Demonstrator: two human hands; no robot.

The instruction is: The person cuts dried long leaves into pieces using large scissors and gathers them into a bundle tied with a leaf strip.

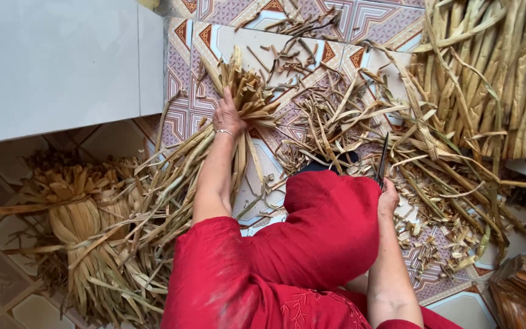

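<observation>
Dried, straw-coloured leaf strips lay all about the person. A tied bundle (77,222) sat on the floor to the left, a loose scatter of strips and cut scraps (433,201) spread to the right, and a thick heap of longer stalks (494,73) filled the upper right corner. A red-clad knee (330,225) rose between the two arms and hid part of the floor in front.

The left hand (227,117) reached forward and was closed around a sheaf of strips (245,91), which fanned out above the fingers and trailed down past the wrist towards the bundle. A thin bracelet (224,131) circled that wrist. The right hand (388,198) was clenched on the handle of a dark knife (382,159), its blade pointing up and away over the scatter.

The floor (226,36) was patterned tile in purple, orange and white, and a plain pale slab (50,61) stood at the upper left.
</observation>
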